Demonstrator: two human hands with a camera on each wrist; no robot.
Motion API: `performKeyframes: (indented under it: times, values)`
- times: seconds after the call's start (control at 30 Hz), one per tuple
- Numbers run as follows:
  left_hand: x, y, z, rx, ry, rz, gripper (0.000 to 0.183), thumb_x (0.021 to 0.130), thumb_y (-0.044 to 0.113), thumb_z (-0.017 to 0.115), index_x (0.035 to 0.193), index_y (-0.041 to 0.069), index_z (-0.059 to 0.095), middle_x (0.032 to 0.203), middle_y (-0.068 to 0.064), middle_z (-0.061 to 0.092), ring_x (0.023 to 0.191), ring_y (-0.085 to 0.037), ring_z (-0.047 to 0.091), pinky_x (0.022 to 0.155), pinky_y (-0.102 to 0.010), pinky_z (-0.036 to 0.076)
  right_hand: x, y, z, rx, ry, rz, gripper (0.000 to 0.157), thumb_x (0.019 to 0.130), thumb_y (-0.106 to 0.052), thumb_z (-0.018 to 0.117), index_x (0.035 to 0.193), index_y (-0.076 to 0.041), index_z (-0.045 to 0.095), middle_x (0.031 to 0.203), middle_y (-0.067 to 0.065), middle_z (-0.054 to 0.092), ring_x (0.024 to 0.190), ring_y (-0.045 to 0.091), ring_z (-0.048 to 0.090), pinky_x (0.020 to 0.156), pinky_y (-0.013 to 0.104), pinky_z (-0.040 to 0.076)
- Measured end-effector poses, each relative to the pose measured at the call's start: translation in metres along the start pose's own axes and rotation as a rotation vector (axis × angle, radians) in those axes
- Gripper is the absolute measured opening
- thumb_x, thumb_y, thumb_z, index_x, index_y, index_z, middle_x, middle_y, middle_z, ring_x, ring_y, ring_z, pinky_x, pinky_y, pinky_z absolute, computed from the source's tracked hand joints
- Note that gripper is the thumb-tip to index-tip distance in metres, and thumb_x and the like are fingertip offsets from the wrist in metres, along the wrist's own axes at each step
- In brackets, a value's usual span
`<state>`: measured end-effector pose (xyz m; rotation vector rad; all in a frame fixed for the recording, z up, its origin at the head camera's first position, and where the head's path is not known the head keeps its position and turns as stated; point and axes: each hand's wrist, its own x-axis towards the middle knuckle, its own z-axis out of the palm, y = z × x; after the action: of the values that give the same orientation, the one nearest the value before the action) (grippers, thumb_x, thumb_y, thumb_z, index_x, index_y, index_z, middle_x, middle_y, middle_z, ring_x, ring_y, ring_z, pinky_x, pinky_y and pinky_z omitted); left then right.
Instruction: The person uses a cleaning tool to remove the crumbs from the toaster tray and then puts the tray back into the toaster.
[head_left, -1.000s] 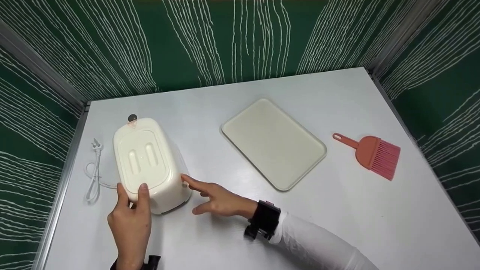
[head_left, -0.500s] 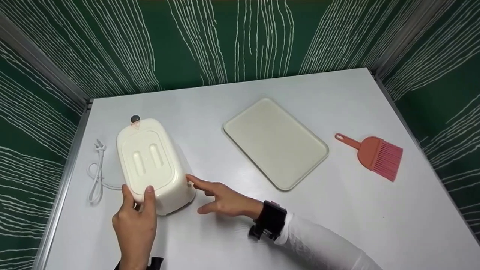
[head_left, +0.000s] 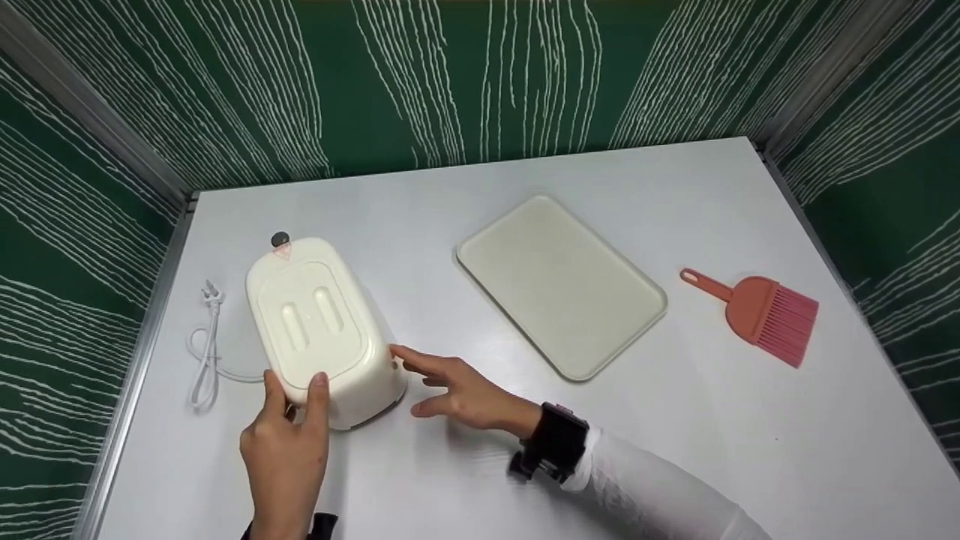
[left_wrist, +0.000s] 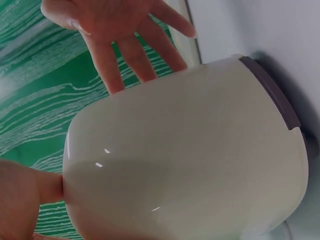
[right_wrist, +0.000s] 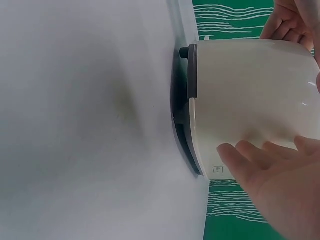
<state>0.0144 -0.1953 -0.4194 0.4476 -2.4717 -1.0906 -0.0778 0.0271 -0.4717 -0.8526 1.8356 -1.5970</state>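
A cream toaster [head_left: 322,322] stands on the left part of the table, its flat lid with two long grooves facing up. A dark round knob [head_left: 280,239] shows at its far end. At the near left corner my left hand [head_left: 285,450] holds it, thumb on the lid's edge and fingers bent against the side. My right hand [head_left: 472,394] is at the toaster's right side, fingers extended and fingertips touching the wall. In the right wrist view, the fingers [right_wrist: 260,159] lie along the cream wall above a dark base strip [right_wrist: 192,72]. The toaster's underside is hidden.
A white cord with a plug [head_left: 213,296] lies bundled left of the toaster. To the right is a shallow pale tray [head_left: 562,285], set at an angle. Farther right lies a coral dustpan-and-brush piece [head_left: 750,309] with pink bristles. Green patterned panels [head_left: 465,82] stand around the table.
The whole scene has slid slightly to the right in the head view. Both hands keep their places on the toaster.
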Motion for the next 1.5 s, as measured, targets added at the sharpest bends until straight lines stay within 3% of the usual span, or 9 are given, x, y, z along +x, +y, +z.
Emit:
performKeyframes:
  times: [0.2, 0.37, 0.63, 0.73, 0.83, 1.03, 1.17, 1.3, 1.5]
  values:
    - [-0.003, 0.006, 0.006, 0.077, 0.002, 0.03, 0.078, 0.102, 0.035, 0.069, 0.138, -0.029, 0.042, 0.109, -0.048, 0.062, 0.093, -0.052, 0.072, 0.071, -0.062, 0.059, 0.0, 0.004, 0.003, 0.063, 0.138, 0.021, 0.072, 0.089, -0.005, 0.065, 0.158, -0.006, 0.044, 0.161, 0.008, 0.046, 0.145, 0.035, 0.046, 0.116, 0.052, 0.041]
    - [-0.006, 0.007, 0.009, 0.11, 0.013, 0.059, 0.076, 0.101, 0.033, 0.071, 0.136, -0.029, 0.045, 0.103, -0.046, 0.065, 0.089, -0.051, 0.073, 0.069, -0.061, 0.059, 0.003, 0.013, 0.016, 0.193, 0.311, 0.18, 0.062, 0.093, -0.012, 0.068, 0.149, 0.007, 0.05, 0.15, 0.021, 0.055, 0.137, 0.035, 0.055, 0.107, 0.045, 0.05]
    - [-0.01, 0.012, 0.01, 0.137, 0.01, 0.064, 0.076, 0.101, 0.034, 0.071, 0.135, -0.03, 0.045, 0.101, -0.046, 0.066, 0.089, -0.051, 0.073, 0.068, -0.062, 0.059, 0.006, 0.02, 0.036, 0.427, 0.488, 0.369, 0.061, 0.091, -0.012, 0.068, 0.143, 0.015, 0.05, 0.13, 0.022, 0.067, 0.113, 0.026, 0.067, 0.094, 0.044, 0.057]
    - [-0.009, 0.011, 0.009, 0.133, 0.007, 0.067, 0.076, 0.1, 0.032, 0.073, 0.135, -0.03, 0.045, 0.109, -0.048, 0.063, 0.093, -0.053, 0.072, 0.07, -0.062, 0.059, 0.008, 0.022, 0.04, 0.537, 0.515, 0.421, 0.052, 0.09, -0.009, 0.068, 0.135, 0.014, 0.055, 0.115, 0.015, 0.071, 0.1, 0.021, 0.069, 0.088, 0.041, 0.061]
    - [-0.008, 0.011, 0.007, 0.112, 0.0, 0.031, 0.076, 0.098, 0.032, 0.076, 0.137, -0.027, 0.047, 0.13, -0.049, 0.053, 0.117, -0.055, 0.062, 0.083, -0.063, 0.055, 0.009, 0.024, 0.043, 0.65, 0.526, 0.46, 0.035, 0.089, -0.004, 0.067, 0.12, 0.008, 0.06, 0.098, 0.01, 0.073, 0.088, 0.017, 0.068, 0.081, 0.039, 0.062]
    - [-0.006, 0.013, 0.001, 0.026, -0.031, -0.055, 0.081, 0.098, 0.036, 0.075, 0.152, -0.013, 0.04, 0.163, -0.035, 0.026, 0.146, -0.05, 0.037, 0.105, -0.064, 0.044, 0.012, 0.027, 0.049, 0.753, 0.509, 0.491, 0.016, 0.092, -0.001, 0.066, 0.108, 0.003, 0.065, 0.097, 0.011, 0.074, 0.088, 0.018, 0.071, 0.08, 0.038, 0.062]
    - [-0.008, 0.013, 0.002, 0.02, -0.03, -0.019, 0.083, 0.099, 0.032, 0.073, 0.159, -0.008, 0.032, 0.169, -0.027, 0.017, 0.151, -0.046, 0.03, 0.11, -0.067, 0.038, 0.013, 0.03, 0.055, 0.773, 0.471, 0.5, 0.013, 0.094, 0.0, 0.065, 0.105, 0.005, 0.068, 0.103, 0.016, 0.075, 0.093, 0.022, 0.072, 0.082, 0.04, 0.062]
    - [-0.007, 0.014, 0.005, 0.007, -0.053, 0.001, 0.081, 0.101, 0.028, 0.071, 0.158, -0.012, 0.029, 0.171, -0.024, 0.014, 0.152, -0.044, 0.026, 0.112, -0.066, 0.036, 0.014, 0.032, 0.06, 0.791, 0.452, 0.511, 0.013, 0.096, 0.0, 0.066, 0.106, 0.006, 0.069, 0.106, 0.019, 0.074, 0.094, 0.024, 0.073, 0.084, 0.042, 0.062]
    - [-0.008, 0.012, 0.01, 0.0, -0.081, -0.004, 0.081, 0.103, 0.033, 0.068, 0.158, -0.013, 0.03, 0.171, -0.024, 0.014, 0.153, -0.043, 0.026, 0.116, -0.063, 0.033, 0.014, 0.035, 0.064, 0.817, 0.466, 0.545, 0.009, 0.099, -0.003, 0.067, 0.104, 0.003, 0.07, 0.091, 0.014, 0.075, 0.085, 0.02, 0.074, 0.076, 0.032, 0.062]
